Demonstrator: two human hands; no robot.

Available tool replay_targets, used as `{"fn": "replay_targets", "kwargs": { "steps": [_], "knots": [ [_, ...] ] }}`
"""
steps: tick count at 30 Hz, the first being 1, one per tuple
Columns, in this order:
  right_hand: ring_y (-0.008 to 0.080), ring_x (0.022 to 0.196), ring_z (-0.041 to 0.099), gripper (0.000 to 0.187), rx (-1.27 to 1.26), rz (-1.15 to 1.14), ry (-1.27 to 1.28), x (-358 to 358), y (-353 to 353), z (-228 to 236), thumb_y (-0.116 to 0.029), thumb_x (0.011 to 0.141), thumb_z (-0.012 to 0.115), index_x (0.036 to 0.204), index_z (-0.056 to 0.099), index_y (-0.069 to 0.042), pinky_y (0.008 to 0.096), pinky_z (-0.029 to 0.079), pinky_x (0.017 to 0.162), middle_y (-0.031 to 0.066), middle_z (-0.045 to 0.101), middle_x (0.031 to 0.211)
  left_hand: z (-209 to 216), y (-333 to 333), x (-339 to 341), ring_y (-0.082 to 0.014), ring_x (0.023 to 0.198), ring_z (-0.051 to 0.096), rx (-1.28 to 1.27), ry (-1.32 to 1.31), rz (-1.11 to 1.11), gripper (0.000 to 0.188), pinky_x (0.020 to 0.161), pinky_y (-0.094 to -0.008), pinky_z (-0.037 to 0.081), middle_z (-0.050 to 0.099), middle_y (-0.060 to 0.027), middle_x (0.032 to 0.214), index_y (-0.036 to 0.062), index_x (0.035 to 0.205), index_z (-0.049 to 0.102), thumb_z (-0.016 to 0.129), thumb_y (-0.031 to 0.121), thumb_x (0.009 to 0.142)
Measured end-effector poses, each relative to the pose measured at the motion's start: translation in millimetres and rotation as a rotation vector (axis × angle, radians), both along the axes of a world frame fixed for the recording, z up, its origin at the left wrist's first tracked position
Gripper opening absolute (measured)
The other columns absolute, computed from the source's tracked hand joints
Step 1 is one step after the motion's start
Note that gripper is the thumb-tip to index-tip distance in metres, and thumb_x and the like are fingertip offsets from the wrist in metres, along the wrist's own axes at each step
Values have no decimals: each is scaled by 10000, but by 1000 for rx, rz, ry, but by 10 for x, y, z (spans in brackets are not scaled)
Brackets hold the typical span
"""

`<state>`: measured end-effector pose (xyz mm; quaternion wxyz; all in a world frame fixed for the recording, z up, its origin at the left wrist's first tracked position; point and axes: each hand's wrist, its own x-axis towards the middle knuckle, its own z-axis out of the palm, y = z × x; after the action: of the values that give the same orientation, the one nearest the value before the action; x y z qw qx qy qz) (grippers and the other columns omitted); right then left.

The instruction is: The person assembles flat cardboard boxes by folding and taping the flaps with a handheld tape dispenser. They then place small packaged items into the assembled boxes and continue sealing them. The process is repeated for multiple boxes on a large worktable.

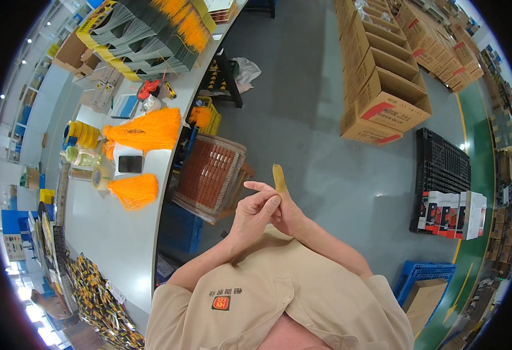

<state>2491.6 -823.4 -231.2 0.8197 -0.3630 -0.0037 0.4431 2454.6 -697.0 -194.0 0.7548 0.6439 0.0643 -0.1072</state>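
My two hands meet in front of my chest. My left hand (249, 220) is closed, its thumb and fingers pressed against the fingers of my right hand; whatever lies in that pinch is hidden. My right hand (291, 214) has one digit pointing up, covered by a yellow finger cot (278, 177), and another stretched out to the left. Its remaining fingers are partly hidden behind my left hand. On the white table (101, 224) to my left lie two bundles of orange strands (154, 129), with a black rectangular device (130, 164) between them.
Rolls of tape (82, 135) and red-handled scissors (148, 89) are on the table, with packs of grey strips (142, 44) farther off. A chair with a brown beaded seat (209, 175) stands beside it. Open cartons (393, 99) line the right, near a black pallet (439, 163).
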Motion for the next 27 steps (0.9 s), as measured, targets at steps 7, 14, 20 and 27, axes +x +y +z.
{"fn": "replay_targets", "kwargs": {
  "steps": [7, 14, 20, 27],
  "knots": [
    [141, 1237, 523, 921, -2, 26, 71, 3, 51, 108, -787, 929, 302, 1472, 419, -52, 347, 404, 1067, 7, 586, 1275, 23, 50, 28, -63, 712, 600, 263, -228, 74, 151, 628, -215, 489, 664, -20, 805, -30, 1038, 679, 584, 84, 1009],
    [157, 1210, 557, 769, -62, -47, 18, 6, 129, -49, -697, 988, 332, 1435, 477, -88, 342, 427, 1046, 7, 606, 1268, 80, 154, 105, -142, 667, 602, 411, -282, 30, 157, 604, -278, 488, 648, -97, 748, -53, 923, 665, 608, 87, 969],
    [133, 1119, 559, 455, 165, -24, 149, 5, 230, -267, -542, 1032, 400, 1277, 563, -195, 346, 492, 903, -40, 598, 1181, 52, 244, 245, -242, 476, 501, 572, -505, -5, 245, 495, -358, 402, 518, -139, 557, -15, 686, 584, 633, 86, 904],
    [174, 1060, 612, 542, 139, -173, 120, 52, 290, -373, -489, 1058, 364, 1282, 565, -38, 349, 479, 957, 50, 643, 1164, -83, 251, 226, -138, 504, 513, 414, -439, -153, 228, 478, -312, 385, 552, -67, 544, -23, 599, 552, 604, 2, 820]
  ]
}}
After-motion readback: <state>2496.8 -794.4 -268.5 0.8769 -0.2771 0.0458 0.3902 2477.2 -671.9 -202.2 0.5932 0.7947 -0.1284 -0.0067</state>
